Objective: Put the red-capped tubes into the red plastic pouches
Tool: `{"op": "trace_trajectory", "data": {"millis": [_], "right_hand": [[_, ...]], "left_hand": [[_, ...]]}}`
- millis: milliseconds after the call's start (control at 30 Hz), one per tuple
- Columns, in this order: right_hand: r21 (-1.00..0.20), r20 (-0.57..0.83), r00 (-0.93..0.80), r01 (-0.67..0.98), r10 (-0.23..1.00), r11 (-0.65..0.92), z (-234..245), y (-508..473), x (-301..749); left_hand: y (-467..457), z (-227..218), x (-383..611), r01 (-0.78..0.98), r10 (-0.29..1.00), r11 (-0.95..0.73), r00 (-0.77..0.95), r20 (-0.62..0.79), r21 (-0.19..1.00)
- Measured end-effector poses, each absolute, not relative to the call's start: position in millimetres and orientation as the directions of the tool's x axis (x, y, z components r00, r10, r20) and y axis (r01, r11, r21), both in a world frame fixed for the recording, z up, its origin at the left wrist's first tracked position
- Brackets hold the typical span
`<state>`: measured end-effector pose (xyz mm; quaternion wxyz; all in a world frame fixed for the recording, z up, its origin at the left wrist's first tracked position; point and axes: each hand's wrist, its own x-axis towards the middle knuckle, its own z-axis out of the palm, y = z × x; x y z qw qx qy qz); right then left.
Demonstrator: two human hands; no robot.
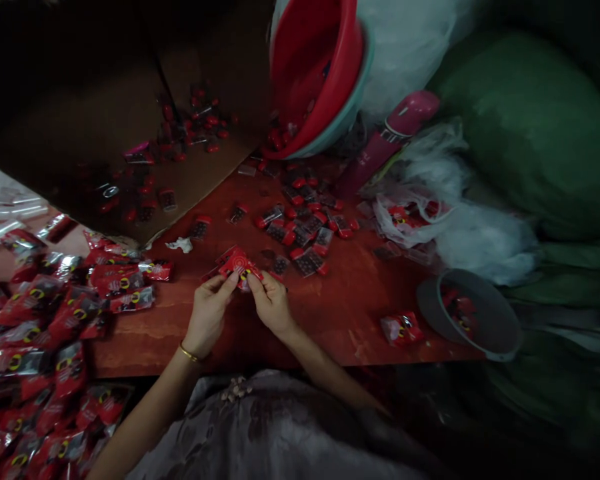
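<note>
Both my hands meet over the red table top. My left hand (pixel 211 310), with a gold bangle at the wrist, pinches the left side of a small red printed packet (pixel 239 261). Fingers of my right hand (pixel 270 303) pinch its right side. What is inside the packet I cannot make out. Just beyond my hands lie several small clear boxes with red caps (pixel 300 230), dark inside. A heap of shiny red packets (pixel 70 307) with clear windows spreads at the left, some of it near my left forearm.
A cardboard box (pixel 205 177) holding more red-capped boxes opens at the upper left. Tilted red basin (pixel 347 60), pink bottle (pixel 380 143), plastic bags (pixel 480 233) and a grey bowl (pixel 500 333) stand along the back and right. One red packet (pixel 403 328) lies beside the bowl.
</note>
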<state>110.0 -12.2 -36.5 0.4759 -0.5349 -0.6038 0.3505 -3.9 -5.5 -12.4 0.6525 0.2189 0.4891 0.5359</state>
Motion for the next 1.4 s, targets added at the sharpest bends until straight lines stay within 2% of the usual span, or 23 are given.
{"op": "trace_trajectory", "data": {"millis": [100, 167, 233, 300, 367, 500, 600, 700, 800, 867, 967, 1100, 1267, 1400], "right_hand": [[-0.858, 0.275, -0.162, 0.404, 0.948, 0.318, -28, 0, 141], [-0.72, 0.311, -0.293, 0.548, 0.904, 0.425, -23, 10, 170], [-0.541, 0.253, -0.399, 0.697, 0.881, 0.471, -20, 19, 197], [-0.401, 0.145, -0.496, 0.761, 0.856, 0.51, -21, 24, 215], [-0.319, 0.079, -0.549, 0.777, 0.832, 0.543, -26, 26, 222], [-0.249, 0.099, -0.544, 0.798, 0.833, 0.55, -36, 23, 218], [-0.334, 0.159, -0.509, 0.779, 0.846, 0.531, -39, 11, 213], [-0.594, 0.209, -0.445, 0.65, 0.871, 0.474, -34, -12, 206], [-0.873, 0.117, -0.342, 0.413, 0.932, 0.261, -27, -38, 196], [-0.968, 0.001, -0.298, 0.238, 0.955, 0.075, -22, -49, 189], [-0.991, -0.133, -0.265, 0.065, 0.955, -0.12, -19, -53, 181], [-0.971, -0.23, -0.237, -0.006, 0.944, -0.238, -17, -46, 175], [-0.981, -0.193, -0.163, 0.039, 0.968, -0.189, -18, -45, 169], [-0.981, -0.186, -0.132, 0.08, 0.974, -0.177, -20, -48, 166]], "left_hand": [[1, -9, -10, -0.528, 0.885, 0.361, -0.066, -0.461, 0.769], [5, -7, -14, -0.556, 0.862, 0.399, -0.044, -0.505, 0.729], [7, -5, -16, -0.561, 0.855, 0.424, -0.01, -0.518, 0.711], [6, -4, -16, -0.548, 0.855, 0.44, 0.014, -0.519, 0.711], [4, -3, -14, -0.537, 0.852, 0.451, 0.02, -0.523, 0.713], [-2, -3, -12, -0.541, 0.85, 0.447, 0.009, -0.526, 0.713], [-5, -5, -14, -0.536, 0.865, 0.406, -0.037, -0.501, 0.74], [-6, -6, -14, -0.5, 0.891, 0.362, -0.061, -0.449, 0.787], [-7, -7, -12, -0.425, 0.922, 0.332, -0.044, -0.385, 0.842], [-8, -6, -8, -0.357, 0.945, 0.298, -0.024, -0.328, 0.885], [-11, -4, -5, -0.288, 0.967, 0.251, 0.026, -0.255, 0.924], [-12, -1, -7, -0.234, 0.973, 0.231, 0.073, -0.22, 0.944], [-11, -1, -12, -0.207, 0.979, 0.201, 0.079, -0.188, 0.958], [-12, -2, -7, -0.282, 0.971, 0.239, 0.071, -0.228, 0.929]]}}
